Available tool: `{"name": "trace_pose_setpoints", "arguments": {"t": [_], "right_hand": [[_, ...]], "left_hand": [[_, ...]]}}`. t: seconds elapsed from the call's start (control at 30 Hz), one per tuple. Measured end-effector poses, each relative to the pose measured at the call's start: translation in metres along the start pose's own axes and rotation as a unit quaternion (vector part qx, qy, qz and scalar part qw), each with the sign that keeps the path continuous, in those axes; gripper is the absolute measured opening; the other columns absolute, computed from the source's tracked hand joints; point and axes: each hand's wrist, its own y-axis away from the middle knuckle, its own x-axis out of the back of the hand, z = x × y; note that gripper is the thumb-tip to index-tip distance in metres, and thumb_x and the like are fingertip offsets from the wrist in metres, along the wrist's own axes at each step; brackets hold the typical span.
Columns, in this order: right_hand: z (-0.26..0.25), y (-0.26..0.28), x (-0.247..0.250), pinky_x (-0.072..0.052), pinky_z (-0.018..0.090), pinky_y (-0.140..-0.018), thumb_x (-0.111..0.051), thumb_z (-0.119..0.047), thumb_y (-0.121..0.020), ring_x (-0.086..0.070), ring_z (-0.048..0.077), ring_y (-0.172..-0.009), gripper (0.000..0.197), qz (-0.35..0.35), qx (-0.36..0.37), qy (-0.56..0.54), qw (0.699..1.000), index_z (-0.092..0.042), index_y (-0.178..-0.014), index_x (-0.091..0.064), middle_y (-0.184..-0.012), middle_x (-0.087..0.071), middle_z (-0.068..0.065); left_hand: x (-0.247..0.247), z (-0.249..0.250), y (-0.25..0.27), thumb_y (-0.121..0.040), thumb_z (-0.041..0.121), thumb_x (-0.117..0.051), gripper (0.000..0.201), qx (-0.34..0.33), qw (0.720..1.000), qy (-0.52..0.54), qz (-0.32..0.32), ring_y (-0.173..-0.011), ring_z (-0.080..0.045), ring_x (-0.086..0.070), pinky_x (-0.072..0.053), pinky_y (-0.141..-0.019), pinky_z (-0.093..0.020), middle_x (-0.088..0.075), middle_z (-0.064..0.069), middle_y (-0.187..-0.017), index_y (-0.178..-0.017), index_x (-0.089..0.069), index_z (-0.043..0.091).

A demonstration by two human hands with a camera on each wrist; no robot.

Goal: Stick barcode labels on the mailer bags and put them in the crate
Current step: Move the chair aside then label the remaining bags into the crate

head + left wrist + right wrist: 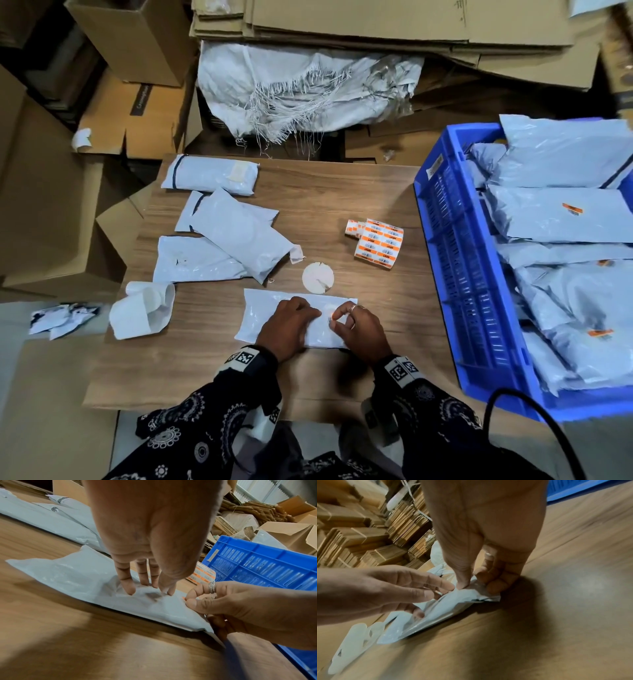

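Note:
A grey mailer bag (pixel 267 317) lies flat on the wooden table (pixel 342 192) in front of me. My left hand (pixel 308 313) presses on it with straight fingers, fingertips (pixel 131 591) down on the plastic. My right hand (pixel 337 320) pinches a small orange barcode label (pixel 184 598) between thumb and forefinger, just above the bag's right part (pixel 450 605). The roll of orange labels (pixel 376 241) lies further back on the table. The blue crate (pixel 455 260) on the right holds several labelled mailer bags (pixel 561 212).
Three more mailer bags (pixel 236 233) lie at the table's back left. A white paper disc (pixel 318 277) and curled white backing paper (pixel 142 310) lie near them. Cardboard boxes (pixel 137 37) and a woven sack (pixel 301 89) crowd the back. A black cable (pixel 534 421) loops at front right.

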Motion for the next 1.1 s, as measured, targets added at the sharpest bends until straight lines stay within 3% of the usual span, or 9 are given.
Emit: {"name": "trace_pose_setpoints", "arguments": {"t": [0.13, 0.27, 0.4, 0.53, 0.67, 0.73, 0.93, 1.03, 1.1], "right_hand": [[0.007, -0.001, 0.007, -0.040, 0.026, -0.070, -0.075, -0.028, -0.078, -0.055, 0.007, -0.075, 0.026, -0.034, 0.013, 0.010, 0.999, -0.039, -0.098, -0.065, -0.070, -0.055, -0.008], [0.013, 0.002, 0.013, -0.034, 0.009, -0.073, -0.072, -0.025, -0.080, -0.050, -0.002, -0.084, 0.050, -0.077, 0.055, 0.025, 0.995, -0.047, -0.123, -0.060, -0.088, -0.049, -0.011], [0.018, 0.006, 0.013, -0.038, 0.018, -0.089, -0.064, -0.025, -0.089, -0.046, -0.005, -0.089, 0.052, -0.089, 0.120, 0.056, 0.987, -0.044, -0.137, -0.057, -0.099, -0.043, -0.015], [0.027, 0.018, 0.009, -0.043, 0.026, -0.094, -0.055, -0.015, -0.087, -0.054, 0.014, -0.099, 0.041, -0.032, 0.177, 0.044, 0.983, -0.030, -0.121, -0.072, -0.100, -0.054, -0.002], [0.035, 0.027, 0.012, -0.043, 0.018, -0.093, -0.056, -0.004, -0.084, -0.057, 0.008, -0.098, 0.033, 0.009, 0.198, 0.042, 0.979, -0.022, -0.099, -0.080, -0.098, -0.057, -0.008], [0.036, 0.030, 0.016, -0.042, 0.011, -0.089, -0.059, 0.000, -0.082, -0.057, 0.002, -0.095, 0.029, 0.026, 0.197, 0.033, 0.980, -0.020, -0.087, -0.080, -0.095, -0.056, -0.016], [0.020, 0.042, 0.028, -0.041, 0.008, -0.084, -0.064, -0.007, -0.085, -0.053, -0.014, -0.092, 0.021, 0.058, 0.160, 0.007, 0.985, -0.023, -0.090, -0.076, -0.093, -0.063, -0.013], [0.003, 0.053, 0.039, -0.046, 0.015, -0.087, -0.067, -0.015, -0.090, -0.059, -0.008, -0.093, 0.015, 0.110, 0.136, -0.009, 0.985, -0.027, -0.094, -0.075, -0.094, -0.065, -0.017], [-0.014, 0.061, 0.048, -0.052, 0.021, -0.082, -0.067, -0.020, -0.092, -0.065, 0.001, -0.090, 0.010, 0.156, 0.129, -0.048, 0.978, -0.026, -0.093, -0.075, -0.092, -0.071, -0.014]], "left_hand": [[0.000, 0.000, 0.002, -0.089, 0.018, -0.045, 0.045, -0.005, 1.000, 0.014, 0.012, -0.120, -0.033, -0.053, -0.042, -0.104, -0.038, -0.059, -0.011, -0.131, -0.127, -0.067, 0.013], [-0.003, -0.001, 0.004, -0.084, 0.031, -0.033, 0.057, -0.023, 0.998, 0.043, 0.043, -0.113, -0.031, -0.060, -0.043, -0.101, -0.034, -0.066, -0.015, -0.123, -0.119, -0.071, 0.007], [-0.004, -0.004, 0.017, -0.087, 0.037, -0.040, 0.050, 0.031, 0.995, 0.047, 0.080, -0.112, -0.025, -0.060, -0.047, -0.099, -0.039, -0.067, -0.007, -0.122, -0.119, -0.071, 0.015], [-0.003, -0.016, 0.037, -0.074, 0.039, -0.059, 0.052, 0.205, 0.968, -0.039, 0.140, -0.125, -0.036, -0.055, -0.049, -0.096, -0.048, -0.057, -0.010, -0.138, -0.124, -0.067, 0.026], [-0.005, -0.018, 0.044, -0.080, 0.033, -0.079, 0.083, 0.288, 0.947, 0.012, 0.142, -0.145, -0.037, -0.021, -0.035, -0.109, -0.050, -0.025, -0.018, -0.159, -0.152, -0.038, 0.028], [-0.004, -0.023, 0.043, -0.076, 0.035, -0.084, 0.095, 0.308, 0.939, 0.047, 0.142, -0.138, -0.040, -0.031, -0.036, -0.108, -0.049, -0.033, -0.020, -0.150, -0.155, -0.031, 0.032], [0.020, -0.021, 0.049, -0.068, 0.021, -0.093, 0.087, 0.249, 0.906, 0.267, 0.214, -0.106, -0.027, -0.058, -0.044, -0.087, -0.034, -0.063, -0.007, -0.125, -0.143, -0.047, 0.022], [0.044, -0.012, 0.063, -0.060, 0.039, -0.093, 0.078, 0.179, 0.879, 0.382, 0.221, -0.109, -0.021, -0.066, -0.052, -0.095, -0.042, -0.070, 0.003, -0.121, -0.129, -0.061, 0.021], [0.063, -0.001, 0.072, -0.065, 0.033, -0.090, 0.063, 0.121, 0.864, 0.440, 0.214, -0.108, -0.021, -0.070, -0.055, -0.096, -0.048, -0.075, -0.001, -0.116, -0.122, -0.066, 0.018]]}}
